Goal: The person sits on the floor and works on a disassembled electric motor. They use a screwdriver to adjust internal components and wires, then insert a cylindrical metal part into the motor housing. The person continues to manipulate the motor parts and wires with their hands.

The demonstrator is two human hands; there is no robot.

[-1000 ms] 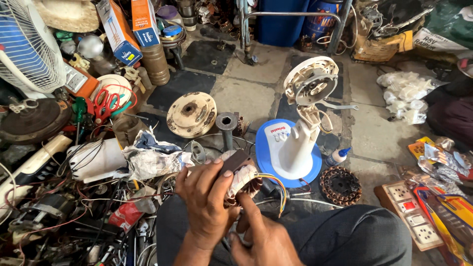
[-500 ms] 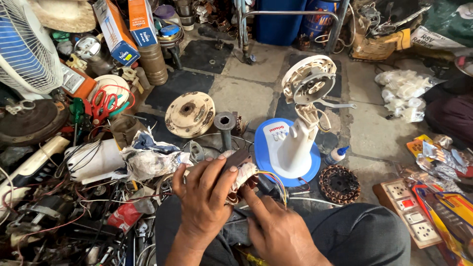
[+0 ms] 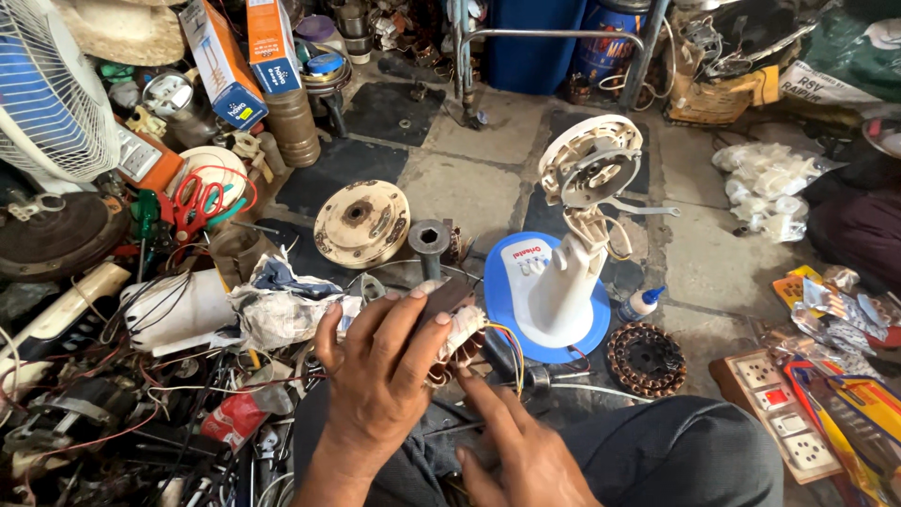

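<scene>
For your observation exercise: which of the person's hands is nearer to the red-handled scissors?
Left. The left hand grips the motor winding, below and right of the scissors; the right hand lies lower and farther right.

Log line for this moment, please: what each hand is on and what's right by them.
left hand: grips motor winding | right hand: below it, touching, hold unclear | near: fan stand, copper stator

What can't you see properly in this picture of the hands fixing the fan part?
- Motor winding, head view: mostly hidden behind the left hand; only one taped end and some coloured wires show.
- Right hand, head view: its wrist is cut off by the bottom edge, and whatever its fingertips touch is hidden.
- Table fan, head view: cut off by the left edge.
- Pile of wires, head view: too tangled to tell apart.
</scene>
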